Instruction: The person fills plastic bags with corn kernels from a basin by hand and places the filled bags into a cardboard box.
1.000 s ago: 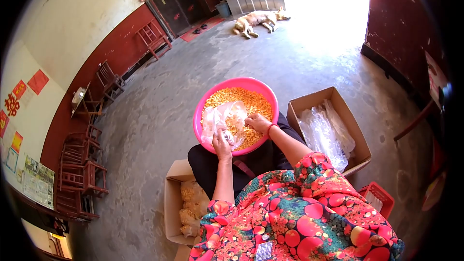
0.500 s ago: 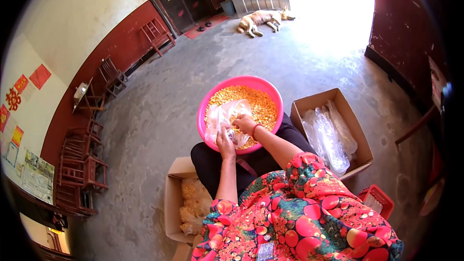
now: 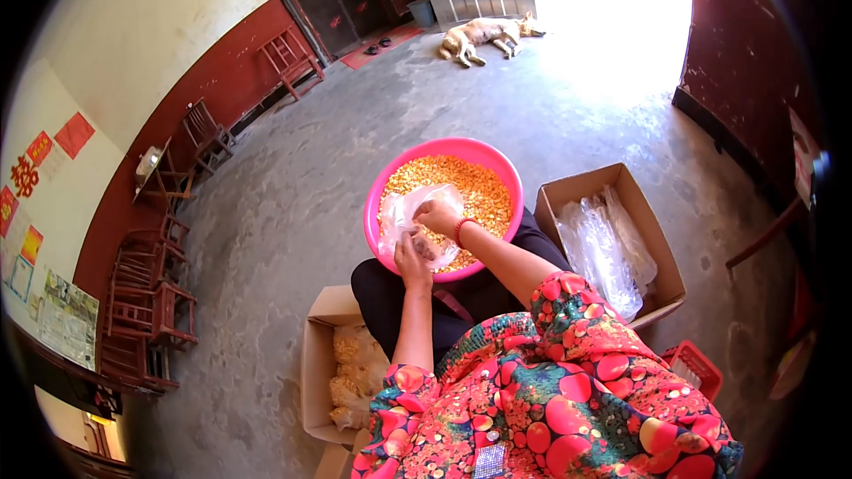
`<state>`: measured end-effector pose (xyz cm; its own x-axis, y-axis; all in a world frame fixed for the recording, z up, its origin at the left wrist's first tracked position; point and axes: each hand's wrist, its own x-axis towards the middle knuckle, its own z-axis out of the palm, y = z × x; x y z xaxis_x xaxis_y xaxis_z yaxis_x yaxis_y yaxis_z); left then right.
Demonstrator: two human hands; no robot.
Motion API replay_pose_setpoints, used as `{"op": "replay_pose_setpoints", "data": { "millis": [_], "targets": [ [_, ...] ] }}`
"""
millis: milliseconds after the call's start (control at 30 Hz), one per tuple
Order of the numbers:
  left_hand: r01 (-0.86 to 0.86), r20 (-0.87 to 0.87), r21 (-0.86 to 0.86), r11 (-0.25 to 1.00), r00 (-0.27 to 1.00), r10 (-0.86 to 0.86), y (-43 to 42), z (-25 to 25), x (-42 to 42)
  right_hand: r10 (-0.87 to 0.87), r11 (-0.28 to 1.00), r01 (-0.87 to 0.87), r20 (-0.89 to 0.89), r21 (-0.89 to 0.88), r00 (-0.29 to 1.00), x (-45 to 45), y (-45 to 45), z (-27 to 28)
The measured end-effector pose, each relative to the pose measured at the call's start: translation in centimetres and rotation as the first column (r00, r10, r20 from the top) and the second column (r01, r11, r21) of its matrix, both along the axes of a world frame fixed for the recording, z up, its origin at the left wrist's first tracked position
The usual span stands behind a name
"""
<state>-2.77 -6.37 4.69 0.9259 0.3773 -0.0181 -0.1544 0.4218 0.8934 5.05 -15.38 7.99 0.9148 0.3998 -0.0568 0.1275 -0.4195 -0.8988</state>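
Observation:
A pink basin (image 3: 508, 177) of yellow-orange corn kernels (image 3: 475, 182) rests at my lap. Over the near left part of the corn is a thin clear plastic bag (image 3: 395, 222). My left hand (image 3: 413, 259) has its fingers closed on the bag's lower side. Higher up, my right hand (image 3: 437, 216), with a red bracelet at the wrist, is curled at the bag's edge and appears to pinch the film. Its fingertips are partly hidden. What lies inside the bag is hard to make out.
A cardboard box (image 3: 670, 279) of clear plastic bags (image 3: 595, 248) stands at the right. At the lower left, another cardboard box (image 3: 318, 381) holds filled bags (image 3: 355, 377). A red basket (image 3: 706, 368) is at the lower right. A dog (image 3: 484, 34) lies near the doorway; wooden chairs (image 3: 173, 315) line the left wall.
My right hand has moved slightly up and left along the bag, and the bag's upper part looks more spread. My left hand stays on the bag, nearly still.

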Motion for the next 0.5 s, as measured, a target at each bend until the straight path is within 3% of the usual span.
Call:
{"op": "replay_pose_setpoints", "data": {
  "millis": [67,133,167,300,367,500],
  "targets": [
    [-0.037,-0.050,-0.033,0.999,0.998,0.035,0.4,-0.3,0.3,-0.052,0.988,0.098,0.344,-0.116,0.938,1.7,-0.9,-1.5],
    [-0.115,-0.018,-0.055,0.992,0.993,0.114,1.0,-1.2,0.8,-0.266,0.963,0.269,0.207,0.015,0.941,1.8,-1.5,-2.1],
    [-0.124,0.055,-0.018,0.992,0.991,0.125,1.6,-1.9,1.3,-0.294,0.955,0.294,0.153,0.022,0.943,1.9,-2.1,-2.3],
    [-0.146,0.064,0.090,0.985,0.988,0.141,1.3,0.2,0.3,-0.257,0.959,0.271,0.157,-0.079,0.954,1.2,-3.9,-2.0],
    [-0.155,0.179,0.155,0.976,0.976,0.127,0.9,1.8,-0.6,-0.165,0.965,0.209,0.253,-0.161,0.953,1.4,-4.1,-3.3],
    [-0.103,0.219,0.326,0.940,0.975,0.031,2.3,0.8,-0.3,-0.055,0.923,0.187,0.363,-0.338,0.930,1.0,-4.0,-4.3]
  ]
}}
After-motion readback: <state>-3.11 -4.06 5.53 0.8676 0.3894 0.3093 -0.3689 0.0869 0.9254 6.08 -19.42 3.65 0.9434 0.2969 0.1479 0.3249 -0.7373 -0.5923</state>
